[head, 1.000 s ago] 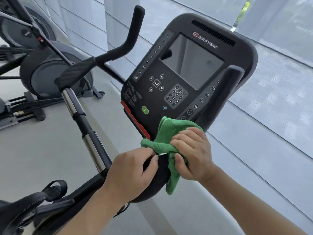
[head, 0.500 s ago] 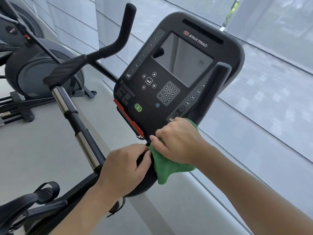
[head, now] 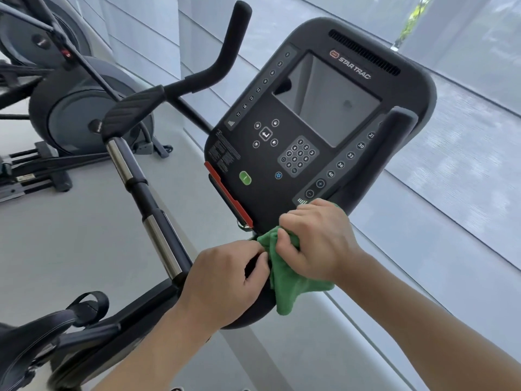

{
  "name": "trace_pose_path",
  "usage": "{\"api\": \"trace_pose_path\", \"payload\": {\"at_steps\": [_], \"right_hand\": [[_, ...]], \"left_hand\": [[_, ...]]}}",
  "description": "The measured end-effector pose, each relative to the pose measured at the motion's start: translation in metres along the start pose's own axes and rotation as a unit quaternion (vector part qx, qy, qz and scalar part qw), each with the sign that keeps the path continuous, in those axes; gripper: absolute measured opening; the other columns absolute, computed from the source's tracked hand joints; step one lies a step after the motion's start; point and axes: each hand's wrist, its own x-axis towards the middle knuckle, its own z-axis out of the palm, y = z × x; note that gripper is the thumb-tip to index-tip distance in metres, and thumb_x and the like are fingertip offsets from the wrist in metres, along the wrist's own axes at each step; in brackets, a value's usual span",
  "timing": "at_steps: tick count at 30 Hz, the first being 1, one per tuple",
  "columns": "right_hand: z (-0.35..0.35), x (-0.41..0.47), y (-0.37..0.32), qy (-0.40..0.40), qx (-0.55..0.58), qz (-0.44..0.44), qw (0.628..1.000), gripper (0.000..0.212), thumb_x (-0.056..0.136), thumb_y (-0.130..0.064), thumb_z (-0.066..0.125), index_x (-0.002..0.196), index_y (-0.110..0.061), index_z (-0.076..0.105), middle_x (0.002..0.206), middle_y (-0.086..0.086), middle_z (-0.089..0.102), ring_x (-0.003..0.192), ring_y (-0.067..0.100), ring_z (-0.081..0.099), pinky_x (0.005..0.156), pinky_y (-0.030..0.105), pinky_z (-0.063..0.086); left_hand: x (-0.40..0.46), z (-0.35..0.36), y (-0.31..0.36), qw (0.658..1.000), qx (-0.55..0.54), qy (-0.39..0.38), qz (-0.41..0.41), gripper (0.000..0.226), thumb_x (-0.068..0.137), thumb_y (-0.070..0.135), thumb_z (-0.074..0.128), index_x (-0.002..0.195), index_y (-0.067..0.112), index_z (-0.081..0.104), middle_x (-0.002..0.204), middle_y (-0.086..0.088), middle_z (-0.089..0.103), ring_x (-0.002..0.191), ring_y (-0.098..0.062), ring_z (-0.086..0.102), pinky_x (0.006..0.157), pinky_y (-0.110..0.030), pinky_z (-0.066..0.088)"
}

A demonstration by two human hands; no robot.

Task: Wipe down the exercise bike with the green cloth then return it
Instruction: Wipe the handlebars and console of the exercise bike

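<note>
Head-worn, looking forward and down. Close above the bike console [head: 315, 131] (wide-angle, edges bowed), floor [head: 56, 249] beyond. Single view only.

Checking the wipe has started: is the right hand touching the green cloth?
Touching. The head view shows the right hand gripping the green cloth, fingers curled into its folds.

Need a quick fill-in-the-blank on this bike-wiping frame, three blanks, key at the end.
1. The right hand grips a cloth coloured ____.
2. The cloth sits at the console's ____ edge.
3. The brand printed above the screen reads ____.
4. The left hand holds the black ____ under the console.

Missing: green; bottom; STAR TRAC; handlebar
</note>
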Motion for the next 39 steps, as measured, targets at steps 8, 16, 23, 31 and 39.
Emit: {"api": "trace_pose_path", "payload": {"at_steps": [8,16,23,31,39], "right_hand": [[-0.013,-0.004,-0.005,0.09,0.077,0.005,0.993,0.033,0.089,-0.024,0.048,0.06,-0.01,0.042,0.055,-0.001,0.039,0.054,0.026,0.034,0.062,0.036,0.036],[-0.066,-0.014,0.026,0.321,0.081,-0.015,0.944,0.056,0.105,-0.03,0.035,0.062,-0.002,0.056,0.061,0.007,0.048,0.055,0.027,0.04,0.063,0.043,0.04],[-0.095,-0.002,0.03,0.341,0.066,-0.059,0.936,0.051,0.105,-0.032,0.038,0.077,-0.001,0.066,0.08,0.008,0.064,0.073,0.029,0.057,0.078,0.048,0.045],[-0.079,-0.033,0.023,0.255,0.071,0.092,0.96,0.044,0.1,-0.039,0.062,0.134,-0.01,0.065,0.144,0.009,0.054,0.133,0.029,0.051,0.106,0.05,0.044],[-0.109,-0.027,0.035,0.328,0.075,0.112,0.935,0.052,0.097,-0.025,0.07,0.146,-0.011,0.059,0.155,0.012,0.043,0.145,0.03,0.045,0.117,0.043,0.044]], "left_hand": [[0.006,-0.005,0.004,0.999,-0.035,-0.011,0.013,0.025,0.098,0.031,0.052,0.074,0.024,0.057,0.063,0.009,0.051,0.061,-0.016,0.049,0.053,-0.03,0.038],[0.042,-0.031,0.047,0.977,-0.207,-0.047,0.015,0.021,0.098,0.031,0.059,0.111,0.029,0.075,0.099,0.014,0.078,0.094,-0.013,0.075,0.085,-0.032,0.06],[0.093,-0.042,0.104,0.693,-0.672,-0.224,-0.132,0.047,0.094,0.048,0.069,0.126,0.013,0.066,0.108,-0.013,0.072,0.093,-0.024,0.072,0.078,-0.04,0.062],[0.119,-0.052,0.121,0.905,-0.422,-0.043,0.035,0.023,0.096,0.008,0.071,0.115,0.021,0.072,0.113,-0.01,0.074,0.108,-0.029,0.073,0.094,-0.049,0.062],[0.16,-0.068,0.152,0.894,-0.407,-0.08,0.169,0.033,0.101,0.0,0.062,0.126,0.021,0.067,0.108,-0.023,0.067,0.098,-0.044,0.069,0.081,-0.043,0.066]]}}
